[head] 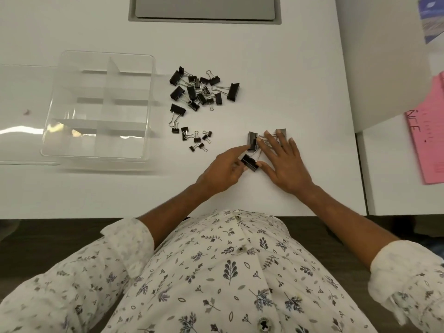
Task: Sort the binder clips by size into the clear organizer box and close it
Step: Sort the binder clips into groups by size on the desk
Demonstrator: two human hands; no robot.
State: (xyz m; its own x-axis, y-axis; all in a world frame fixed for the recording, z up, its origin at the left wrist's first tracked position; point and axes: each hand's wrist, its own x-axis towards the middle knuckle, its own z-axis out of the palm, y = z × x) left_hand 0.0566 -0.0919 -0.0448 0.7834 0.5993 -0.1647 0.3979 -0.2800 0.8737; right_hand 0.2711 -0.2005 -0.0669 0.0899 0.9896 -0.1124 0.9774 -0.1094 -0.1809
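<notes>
A clear organizer box (72, 111) with empty compartments lies open at the left of the white table. A mixed heap of black binder clips (201, 90) lies right of it. Several small clips (192, 138) form a loose group just below the heap. Several large clips (252, 140) are gathered nearer me on the right. My left hand (223, 169) has its index finger on one of them and touches another large clip (249, 162) with the thumb. My right hand (283, 162) lies flat, fingers spread, over the wire handles of these large clips.
The box's clear lid (19, 145) lies flat to the box's left. A grey recessed panel (204, 8) sits at the table's far edge. Pink paper (427, 131) rests on the neighbouring table at right. The table's front edge runs just before my body.
</notes>
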